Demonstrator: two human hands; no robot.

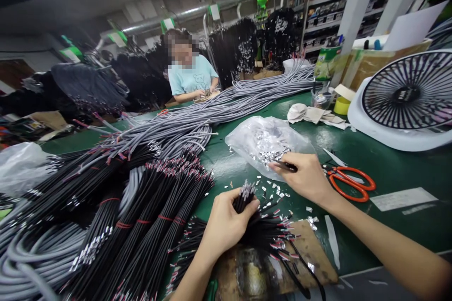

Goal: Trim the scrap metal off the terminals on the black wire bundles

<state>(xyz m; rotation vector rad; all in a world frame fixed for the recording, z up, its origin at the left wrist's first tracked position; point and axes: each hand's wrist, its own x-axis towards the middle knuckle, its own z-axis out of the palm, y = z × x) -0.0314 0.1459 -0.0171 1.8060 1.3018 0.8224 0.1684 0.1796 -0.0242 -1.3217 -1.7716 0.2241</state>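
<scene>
My left hand (228, 223) is wrapped round a bundle of thin black cables (242, 203), their pale silvery ends pointing up. In my right hand (302, 174) is a pair of dark, slim tweezers (285, 165), held at the near edge of a clear plastic bag (249, 134). Many small shiny foil pieces (270, 154) lie in and on that bag, and more are scattered on the table between my hands. Under my left hand, more black cables with red and white wire ends (278, 233) rest over a brown board (318, 256).
Tied black cable bundles (141, 230) and long grey cables (197, 115) cover the left and back of the green table (406, 230). Orange-handled scissors (349, 182) and a white fan (388, 136) are at right. A co-worker (192, 80) sits across.
</scene>
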